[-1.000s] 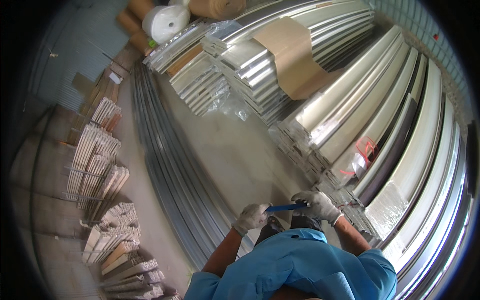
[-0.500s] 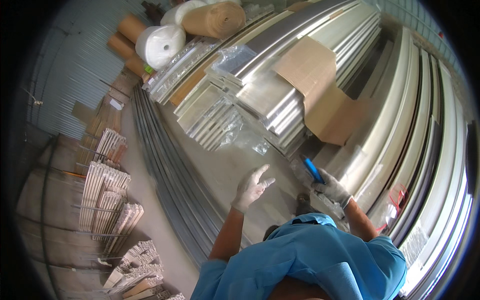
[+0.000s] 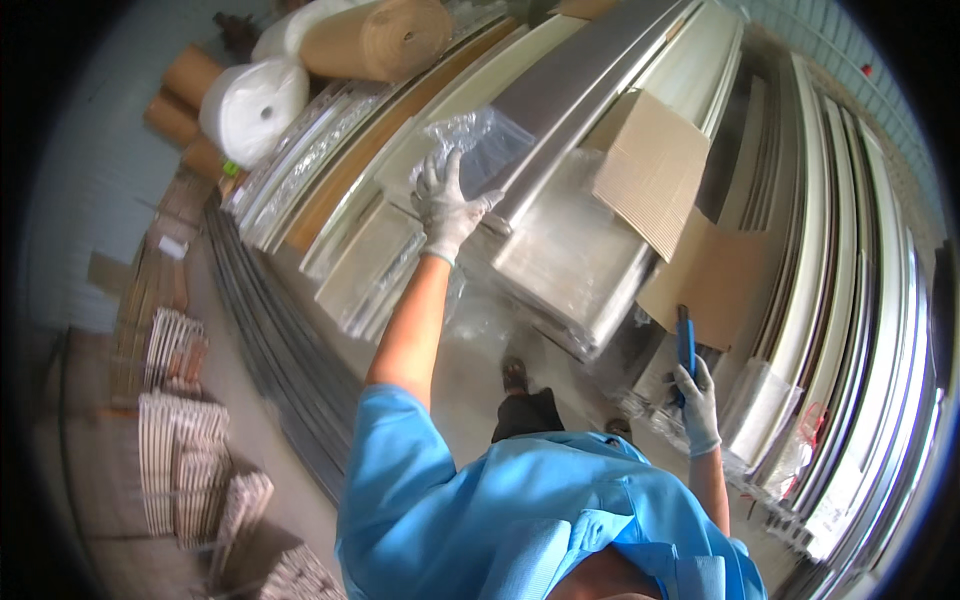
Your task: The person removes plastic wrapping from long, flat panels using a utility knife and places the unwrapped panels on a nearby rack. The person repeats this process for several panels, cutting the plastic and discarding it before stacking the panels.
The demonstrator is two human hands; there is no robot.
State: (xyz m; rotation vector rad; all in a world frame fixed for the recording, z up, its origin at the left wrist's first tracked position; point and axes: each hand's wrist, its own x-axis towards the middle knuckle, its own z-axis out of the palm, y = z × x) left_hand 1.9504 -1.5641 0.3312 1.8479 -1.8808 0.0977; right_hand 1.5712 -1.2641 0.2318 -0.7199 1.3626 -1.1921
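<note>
My left hand, in a white glove, reaches forward with its fingers spread. It is at the end of a stack of long flat metal profiles, beside clear plastic wrap. Whether the fingertips touch the wrap or the stack, I cannot tell. Lower on the right, my gloved right hand is closed round a slim blue utility knife, its far end pointing up and away from me. A bent sheet of brown cardboard lies over the profiles ahead, between the two hands.
Long light profiles run along the right side. Dark grey bars lie on the floor at left, beside bundles of short pieces. White and brown rolls stand at the far left. My shoe is near the stack's end.
My left hand has moved forward and up to the stack, its fingers spreading. The right hand, still holding the blue knife, has shifted right in view. The whole view has turned and moved closer.
</note>
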